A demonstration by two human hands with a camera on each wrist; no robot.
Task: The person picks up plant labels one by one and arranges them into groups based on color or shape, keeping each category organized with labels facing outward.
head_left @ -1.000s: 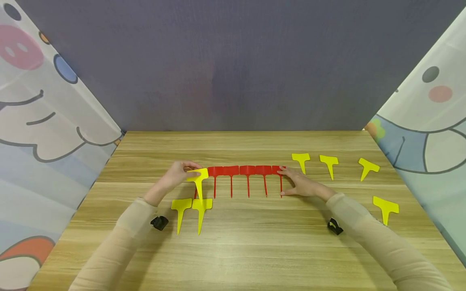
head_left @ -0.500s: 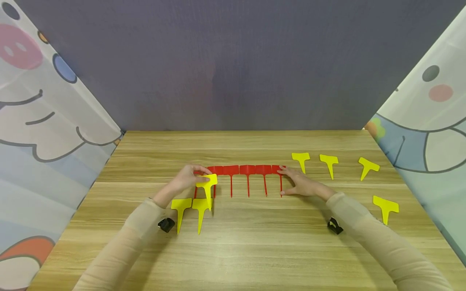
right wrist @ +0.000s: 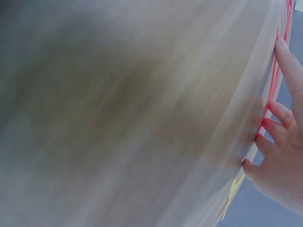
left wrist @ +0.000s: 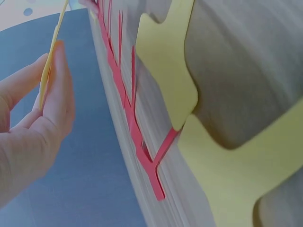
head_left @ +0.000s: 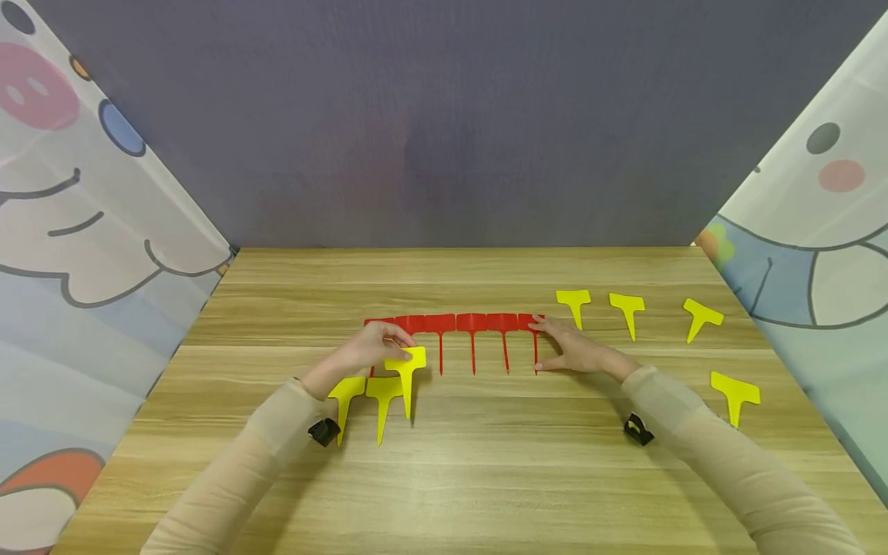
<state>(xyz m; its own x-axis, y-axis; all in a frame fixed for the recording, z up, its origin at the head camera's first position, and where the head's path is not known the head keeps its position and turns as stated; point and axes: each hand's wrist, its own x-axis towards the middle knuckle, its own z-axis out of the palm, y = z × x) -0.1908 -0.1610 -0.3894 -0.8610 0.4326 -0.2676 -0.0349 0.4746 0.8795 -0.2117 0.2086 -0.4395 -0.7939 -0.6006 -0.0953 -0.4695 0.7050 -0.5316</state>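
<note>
My left hand [head_left: 371, 351] pinches a yellow T-shaped plant label [head_left: 408, 378] between thumb and fingers, stem pointing down toward the person. In the left wrist view this held label [left wrist: 47, 71] shows edge-on. Behind it runs a row of red T-shaped plant labels [head_left: 472, 324], heads side by side and stems toward the person; the left hand covers part of its left end. My right hand [head_left: 576, 351] rests with spread fingers on the rightmost red label, thumb by its stem tip. Two yellow labels, one [head_left: 383, 391] and another [head_left: 345, 391], lie below the row's left end.
Several more yellow labels lie at the right, among them one [head_left: 573, 299] near the row's right end and one [head_left: 735, 395] close to the right sleeve. A grey panel [head_left: 472, 139] stands behind the wooden table [head_left: 472, 478], with printed curtains at both sides.
The left hand has moved right and toward the person, carrying the yellow label from over the row's left end to just right of the two lying yellow labels. The right hand has stayed still.
</note>
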